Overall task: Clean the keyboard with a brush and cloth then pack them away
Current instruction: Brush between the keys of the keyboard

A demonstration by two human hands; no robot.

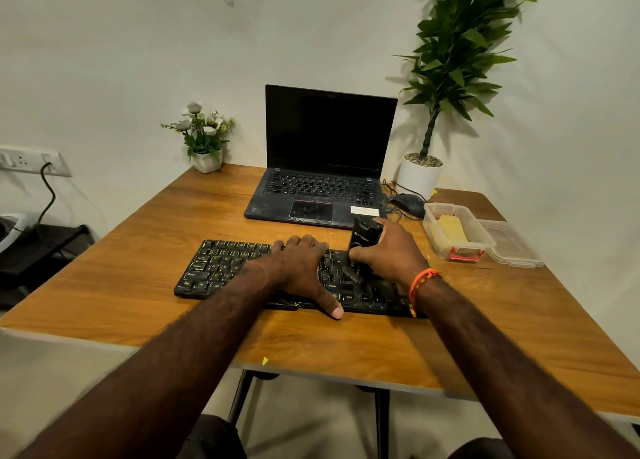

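A black keyboard [221, 268] with yellow legends lies across the middle of the wooden table [145, 316]. My left hand [301, 268] rests flat on its middle keys, thumb over the front edge. My right hand [391, 250] grips a black brush [363, 240] by its upright handle, the bristles pressed down on the keys right of centre. A clear plastic box [453, 247] with a red latch stands at the right; a yellow cloth [450, 228] lies inside it. The keyboard's right end is hidden under my right wrist.
A dusty open laptop [322, 167] sits behind the keyboard, with a black mouse [408, 204] and cables to its right. The box's clear lid [512, 245] lies beside it. A small flower pot [206, 136] and a tall potted plant [422, 174] stand by the wall.
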